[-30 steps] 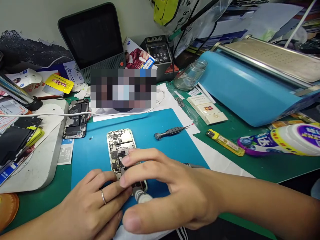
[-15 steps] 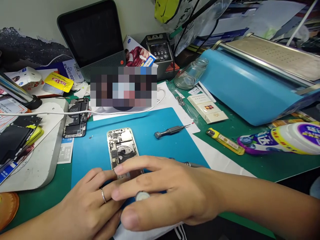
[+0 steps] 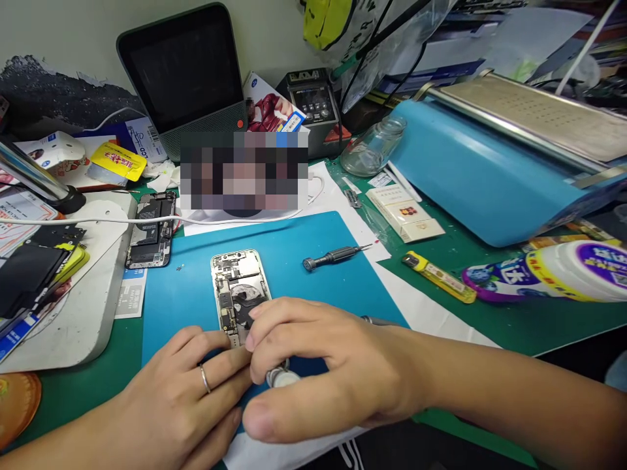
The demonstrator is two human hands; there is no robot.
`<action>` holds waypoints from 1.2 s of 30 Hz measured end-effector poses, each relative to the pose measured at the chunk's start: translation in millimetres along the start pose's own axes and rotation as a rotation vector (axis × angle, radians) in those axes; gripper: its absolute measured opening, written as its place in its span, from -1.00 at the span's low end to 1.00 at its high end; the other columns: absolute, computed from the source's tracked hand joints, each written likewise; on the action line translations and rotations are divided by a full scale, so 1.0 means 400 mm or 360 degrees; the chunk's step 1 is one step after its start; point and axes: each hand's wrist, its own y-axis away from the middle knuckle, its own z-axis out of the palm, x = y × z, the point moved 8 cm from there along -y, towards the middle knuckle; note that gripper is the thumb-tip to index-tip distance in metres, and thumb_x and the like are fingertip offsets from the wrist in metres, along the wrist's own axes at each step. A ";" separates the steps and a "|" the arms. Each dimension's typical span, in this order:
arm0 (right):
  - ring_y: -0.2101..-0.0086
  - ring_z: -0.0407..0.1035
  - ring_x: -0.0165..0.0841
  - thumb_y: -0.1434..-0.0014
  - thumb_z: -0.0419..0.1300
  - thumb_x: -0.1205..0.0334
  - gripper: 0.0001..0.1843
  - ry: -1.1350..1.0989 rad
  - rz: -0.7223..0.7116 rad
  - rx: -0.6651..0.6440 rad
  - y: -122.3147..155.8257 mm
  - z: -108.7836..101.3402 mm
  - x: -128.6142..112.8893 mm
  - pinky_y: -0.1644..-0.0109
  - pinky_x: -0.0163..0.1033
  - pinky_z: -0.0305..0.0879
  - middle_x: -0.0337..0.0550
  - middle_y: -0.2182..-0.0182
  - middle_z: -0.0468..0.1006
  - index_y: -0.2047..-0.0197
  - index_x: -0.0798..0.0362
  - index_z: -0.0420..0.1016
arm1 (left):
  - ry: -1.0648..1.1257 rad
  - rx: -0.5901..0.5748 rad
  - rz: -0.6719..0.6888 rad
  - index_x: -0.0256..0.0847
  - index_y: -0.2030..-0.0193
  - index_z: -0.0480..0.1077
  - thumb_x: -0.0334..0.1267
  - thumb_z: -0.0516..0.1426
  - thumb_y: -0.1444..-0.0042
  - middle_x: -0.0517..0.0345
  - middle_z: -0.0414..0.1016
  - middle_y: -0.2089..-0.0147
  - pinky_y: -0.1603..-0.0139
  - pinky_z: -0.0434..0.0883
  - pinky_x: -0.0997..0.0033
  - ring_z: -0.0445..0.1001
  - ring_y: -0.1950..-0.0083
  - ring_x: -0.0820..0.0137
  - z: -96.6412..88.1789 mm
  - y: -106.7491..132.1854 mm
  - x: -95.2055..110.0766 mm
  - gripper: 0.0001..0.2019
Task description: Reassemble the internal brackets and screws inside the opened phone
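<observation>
An opened phone (image 3: 238,284) with its circuit boards bare lies on a blue mat (image 3: 304,241). My left hand (image 3: 181,398), a ring on one finger, lies at the phone's lower left corner with bent fingers pressed against it. My right hand (image 3: 343,372) covers the phone's lower half. Its fingers are curled down onto the boards, the thumb below them. A small tool with a round white cap (image 3: 283,377) stands between these fingers and the thumb. The tool's tip and the phone's lower end are hidden.
A dark screwdriver (image 3: 333,256) lies on the mat to the right; a grey tool (image 3: 377,320) shows behind my right wrist. A second opened phone (image 3: 151,230) lies left. Yellow lighter (image 3: 438,277), cigarette pack (image 3: 405,212), glass jar (image 3: 373,147) and blue machine (image 3: 490,170) crowd the right.
My right fingers, stretched out flat half a second ago, have curled back and down onto the phone's middle. The white cap shows more. My left hand has stayed put.
</observation>
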 end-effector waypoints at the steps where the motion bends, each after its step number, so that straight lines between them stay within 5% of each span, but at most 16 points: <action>1: 0.11 0.47 -0.31 -0.34 0.24 0.43 -0.87 0.0002 0.0003 0.0024 0.000 -0.003 0.001 -0.16 -0.08 0.49 -0.07 0.28 0.63 0.10 0.16 0.62 | -0.0009 -0.0007 0.0001 -0.26 -0.04 0.45 -0.40 0.06 -0.34 -0.01 0.58 -0.06 -0.02 0.40 0.21 0.43 -0.08 0.21 0.000 -0.001 0.000 -0.79; 4: 0.01 0.48 -0.25 -0.35 0.26 0.32 -0.85 -0.0099 -0.0071 0.0021 0.001 -0.007 -0.010 -0.20 -0.06 0.47 0.08 0.13 0.63 0.09 0.20 0.62 | -0.0039 -0.0022 0.0008 -0.26 -0.08 0.45 -0.39 0.06 -0.35 -0.01 0.58 -0.06 0.01 0.42 0.22 0.44 -0.08 0.21 0.001 -0.002 0.000 -0.76; 7: -0.11 0.44 -0.21 -0.39 0.16 0.43 -0.81 -0.0107 -0.0089 -0.0039 0.005 -0.005 -0.019 -0.28 -0.03 0.41 0.17 -0.02 0.62 0.06 0.23 0.61 | -0.0048 0.0026 0.0025 -0.23 0.04 0.47 -0.39 0.04 -0.35 0.01 0.59 0.07 0.09 0.42 0.21 0.45 -0.04 0.20 -0.005 -0.001 0.001 -0.81; 11: 0.04 0.47 -0.30 -0.39 0.12 0.49 -0.76 -0.0002 0.0053 -0.0068 0.012 0.003 -0.011 -0.26 -0.04 0.41 -0.07 0.20 0.67 0.11 0.16 0.63 | -0.0039 0.0005 0.0030 -0.27 0.01 0.47 -0.39 0.03 -0.34 -0.04 0.60 0.05 0.06 0.42 0.19 0.46 -0.04 0.19 -0.002 -0.003 0.002 -0.78; 18: -0.04 0.46 -0.22 -0.34 0.21 0.47 -0.84 -0.0047 -0.0084 0.0014 0.003 -0.004 -0.019 -0.20 -0.04 0.47 0.08 0.06 0.64 0.05 0.20 0.57 | -0.0009 -0.0005 -0.0003 -0.25 0.00 0.46 -0.39 0.05 -0.35 0.00 0.59 -0.05 0.06 0.41 0.19 0.45 -0.04 0.19 -0.002 -0.003 -0.002 -0.81; 24: 0.22 0.47 -0.37 -0.36 0.20 0.46 -0.80 0.0102 0.0012 0.0056 0.008 0.003 0.000 -0.07 -0.07 0.52 -0.16 0.29 0.59 -0.02 0.09 0.47 | -0.0005 -0.0042 -0.0006 -0.30 -0.10 0.44 -0.45 0.07 -0.32 -0.05 0.57 -0.09 0.00 0.42 0.21 0.43 -0.09 0.20 0.003 -0.003 -0.003 -0.74; 29: 0.03 0.45 -0.33 -0.39 0.15 0.43 -0.86 0.0045 -0.0128 0.0050 0.012 0.007 -0.012 -0.17 -0.12 0.48 -0.04 0.14 0.62 0.03 0.16 0.49 | 0.0011 -0.0062 -0.0017 -0.27 -0.11 0.44 -0.43 0.06 -0.34 -0.03 0.58 -0.10 0.02 0.45 0.18 0.44 -0.09 0.19 0.007 -0.003 -0.005 -0.74; 36: 0.07 0.46 -0.33 -0.31 0.31 0.33 -0.80 0.0163 -0.0022 0.0047 0.026 0.023 0.003 -0.14 -0.12 0.47 -0.15 0.23 0.61 -0.01 0.04 0.59 | -0.0039 -0.0020 0.0012 -0.32 -0.14 0.43 -0.40 0.05 -0.35 -0.08 0.59 -0.07 0.00 0.47 0.16 0.47 -0.09 0.17 0.002 0.003 0.000 -0.72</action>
